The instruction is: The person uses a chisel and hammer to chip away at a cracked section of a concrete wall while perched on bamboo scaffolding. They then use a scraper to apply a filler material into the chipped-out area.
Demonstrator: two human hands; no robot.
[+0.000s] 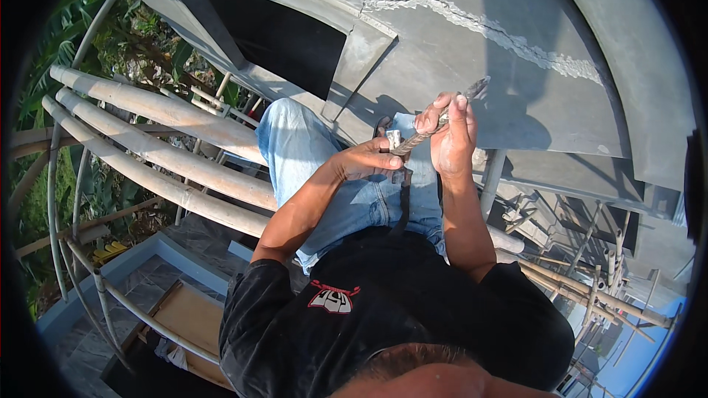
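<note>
Both my hands are raised over my lap, gripping a long, thin, grey-brown length with a ribbed or twisted surface [414,142]. Whether it is stiff or soft I cannot tell. My left hand [366,161] pinches its lower end between thumb and fingers. A small whitish piece [394,135] sticks up beside those fingers. Higher up, my right hand [453,136] is closed round the length with thumb and fingertips. Its far tip [479,88] pokes out past them, slightly blurred, in front of the grey wall [442,51].
A rough, pale crack [487,29] crosses the wall, near a dark window opening [273,33]. Thick bamboo poles [169,151] run beside my jean-covered legs [295,136]. More bamboo scaffolding [597,298] stands at right. A tiled floor [192,239] and brown board [188,317] lie below left.
</note>
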